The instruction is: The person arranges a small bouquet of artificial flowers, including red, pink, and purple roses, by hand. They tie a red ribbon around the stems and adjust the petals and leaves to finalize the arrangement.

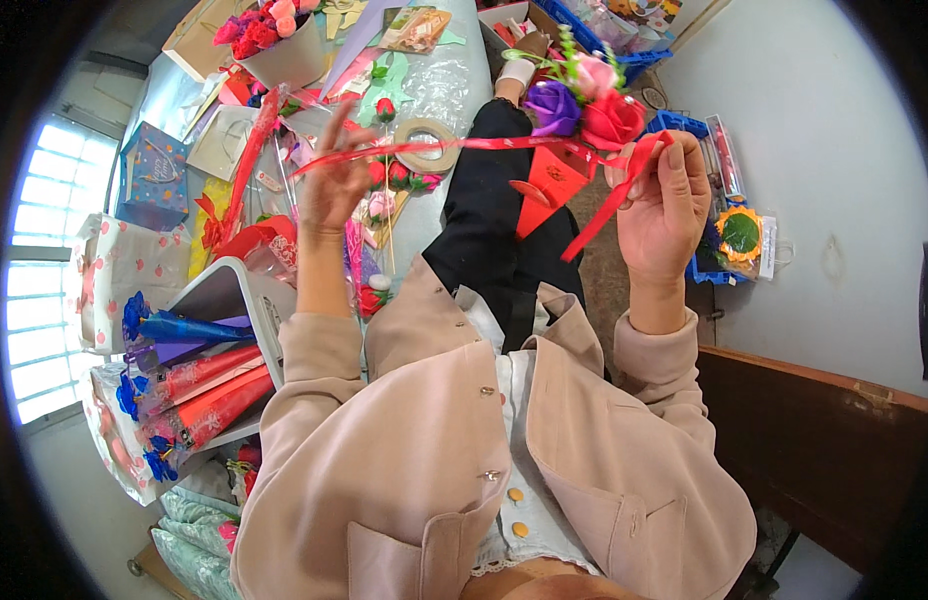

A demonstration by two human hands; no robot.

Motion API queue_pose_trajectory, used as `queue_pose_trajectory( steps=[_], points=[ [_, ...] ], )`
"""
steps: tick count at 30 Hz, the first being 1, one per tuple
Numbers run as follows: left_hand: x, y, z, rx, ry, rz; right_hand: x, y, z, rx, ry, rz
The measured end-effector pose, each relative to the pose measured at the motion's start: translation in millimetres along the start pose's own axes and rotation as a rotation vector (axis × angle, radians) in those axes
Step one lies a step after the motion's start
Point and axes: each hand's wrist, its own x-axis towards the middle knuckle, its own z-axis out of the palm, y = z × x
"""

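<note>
My right hand (662, 206) pinches a loop of red ribbon (479, 143) between thumb and fingers; one tail hangs below. Beside those fingers is a small bouquet with a purple rose (552, 109), a red rose (612, 120) and a pink rose (593, 75) above a red paper cone (555, 184). Whether the hidden fingers also grip the cone, I cannot tell. Stretching left, the ribbon crosses my left hand (336, 180), which is blurred and raised with some fingers spread. Its grip on the ribbon is unclear. The ribbon's far end sticks out beyond that hand.
A roll of tape (426, 166) lies on the plastic-covered table (464, 82), among artificial roses and wrapping pieces. A white bucket of roses (287, 60) stands farther back. At left, a white bin (246, 277) holds wrapped blue flowers. Blue crates (670, 120) line the right wall.
</note>
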Motion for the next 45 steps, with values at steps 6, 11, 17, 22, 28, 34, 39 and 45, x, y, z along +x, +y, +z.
queue_pose_trajectory(
  steps=[6, 11, 17, 22, 28, 34, 39, 45],
  points=[
    [36.5, -54.7, 40.1, 0.753, -0.008, -0.383, 4.3, 0.4, 1.2, 0.035, -0.114, 0.005],
    [36.7, -83.3, 78.6, 0.891, -0.459, -0.045, 0.6, 0.6, 7.4, -0.092, -0.163, 0.005],
    [24.8, -109.7, 116.4, 0.156, -0.306, -0.344, -16.2, 2.2, 44.2, -0.898, -0.912, -0.347],
    [23.8, -117.3, 121.2, 0.091, -0.123, -0.384, -30.2, -19.4, 55.7, -1.147, -0.866, -0.621],
    [13.2, -145.5, 113.0, 0.628, -0.258, 0.061, -1.2, 1.3, 38.3, -1.755, -0.680, -0.455],
    [11.2, -140.8, 107.0, 1.409, -0.288, 0.572, 3.5, 9.9, 30.9, -1.697, -0.762, -0.512],
    [16.0, -129.8, 110.3, 0.277, -0.002, -0.096, -6.2, 10.3, 16.4, -1.184, -0.665, -0.431],
    [15.9, -125.7, 103.3, 0.885, -0.069, 0.009, -9.5, -46.9, -17.3, -0.403, -0.181, 0.292]
  ],
)
